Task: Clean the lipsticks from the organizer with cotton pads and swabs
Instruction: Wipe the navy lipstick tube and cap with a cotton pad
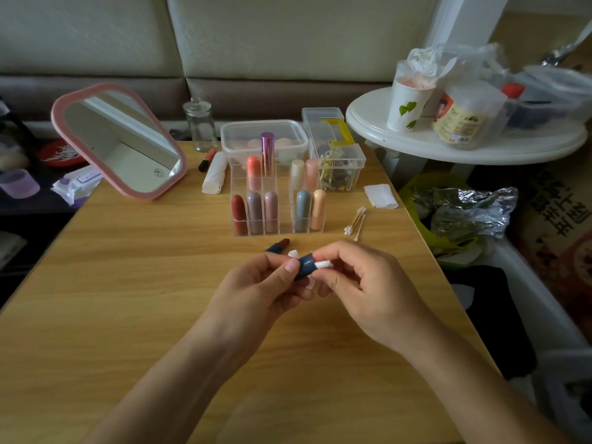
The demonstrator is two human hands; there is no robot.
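My left hand (256,283) grips a dark blue lipstick cap (306,263) just above the wooden table (128,283). My right hand (362,280) pinches a white cotton pad (324,265) pushed into the cap's open end. The uncapped lipstick (278,245), blue base with a red bullet, lies on the table just beyond my hands. A clear organizer (275,203) behind it holds several lipsticks in pastel, red and purple cases. Loose cotton swabs (355,221) lie right of the organizer.
A pink-framed mirror (118,139) stands at the back left. Behind the organizer are a glass jar (200,123), a roll of pads (215,174), a lidded plastic box (264,136) and a clear bin (336,152). A folded pad (380,195) lies near the right edge. A white round table (461,136) stands beyond.
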